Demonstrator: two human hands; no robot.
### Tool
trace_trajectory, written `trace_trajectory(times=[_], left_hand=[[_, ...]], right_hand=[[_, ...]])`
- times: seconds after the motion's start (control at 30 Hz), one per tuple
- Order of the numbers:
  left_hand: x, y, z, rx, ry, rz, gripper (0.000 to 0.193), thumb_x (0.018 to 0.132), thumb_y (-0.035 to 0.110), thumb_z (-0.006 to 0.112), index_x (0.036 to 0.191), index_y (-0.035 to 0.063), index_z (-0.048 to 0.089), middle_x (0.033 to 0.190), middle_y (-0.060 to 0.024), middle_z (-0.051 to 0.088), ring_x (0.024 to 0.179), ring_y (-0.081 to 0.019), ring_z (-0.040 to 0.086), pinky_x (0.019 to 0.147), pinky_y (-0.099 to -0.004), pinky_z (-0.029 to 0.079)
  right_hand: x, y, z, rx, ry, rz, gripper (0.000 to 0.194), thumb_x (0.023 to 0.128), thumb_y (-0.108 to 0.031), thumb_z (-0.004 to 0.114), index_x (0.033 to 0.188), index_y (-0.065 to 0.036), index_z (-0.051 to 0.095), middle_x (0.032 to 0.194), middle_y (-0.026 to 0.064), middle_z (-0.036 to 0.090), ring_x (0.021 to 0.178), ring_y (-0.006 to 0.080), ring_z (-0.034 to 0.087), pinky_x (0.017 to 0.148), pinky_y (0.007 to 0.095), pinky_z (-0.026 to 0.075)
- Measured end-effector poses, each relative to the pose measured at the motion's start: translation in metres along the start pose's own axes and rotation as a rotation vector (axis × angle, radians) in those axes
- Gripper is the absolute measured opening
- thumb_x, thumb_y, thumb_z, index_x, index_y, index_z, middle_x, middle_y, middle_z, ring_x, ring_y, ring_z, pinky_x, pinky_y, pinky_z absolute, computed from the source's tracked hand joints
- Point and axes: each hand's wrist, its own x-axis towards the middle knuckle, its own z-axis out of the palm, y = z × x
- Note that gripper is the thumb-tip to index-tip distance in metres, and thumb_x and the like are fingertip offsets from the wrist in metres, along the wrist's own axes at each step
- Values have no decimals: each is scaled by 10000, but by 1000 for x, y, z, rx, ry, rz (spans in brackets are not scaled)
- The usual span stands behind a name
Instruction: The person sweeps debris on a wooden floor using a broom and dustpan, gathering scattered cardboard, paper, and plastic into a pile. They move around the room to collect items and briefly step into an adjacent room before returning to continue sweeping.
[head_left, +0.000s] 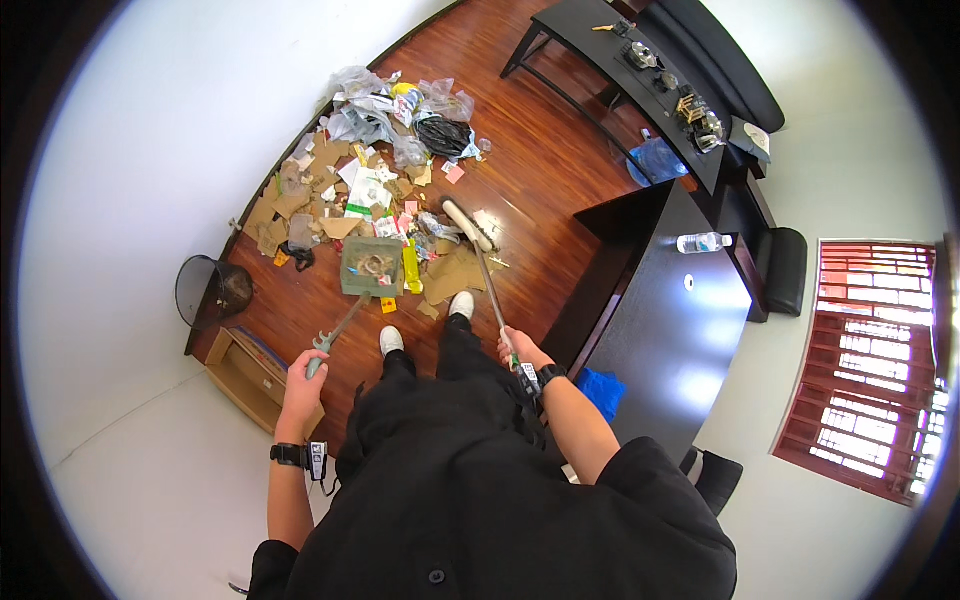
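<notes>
My left hand grips the grey handle of a long-handled dustpan. Its greenish pan rests on the wood floor, holding dust, a small blue piece and paper scraps. In my right hand is the stick of a broom; the pale broom head lies at the edge of the litter, right of the pan. Torn cardboard, a yellow wrapper and a small orange packet are scattered between pan and broom. Farther off, plastic bags and a black bag form a heap against the wall.
A wire-mesh bin leans on its side at left, near an open cardboard box. To the right stands a dark desk with a water bottle and blue cloth or bag. A tea table stands beyond, a large water jug beneath.
</notes>
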Motion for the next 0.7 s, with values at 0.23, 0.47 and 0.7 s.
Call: trace_trajectory(times=[0.23,0.47,0.7], left_hand=[[-11,-17,0,48,38,150,94,882,36,582,972,51,602,760,43,451,685,-55,394,614,-224,365],[-22,-36,-4,67,120,91,82,918,69,568,998,75,589,745,37,466,567,-33,396,495,-212,307],[-19,-23,9,-20,179,117,91,923,59,553,999,81,596,678,55,461,481,-33,382,408,-220,257]], right_hand=[[-26,-2,-9,436,-65,111,410,999,-458,335,788,-113,393,535,-37,369,398,104,351,363,263,316],[33,-34,-9,580,-24,170,263,912,-194,317,674,-94,368,557,62,405,436,187,397,393,294,352],[42,8,59,186,-96,62,175,890,-113,359,720,-70,345,591,60,400,463,198,407,415,322,377]])
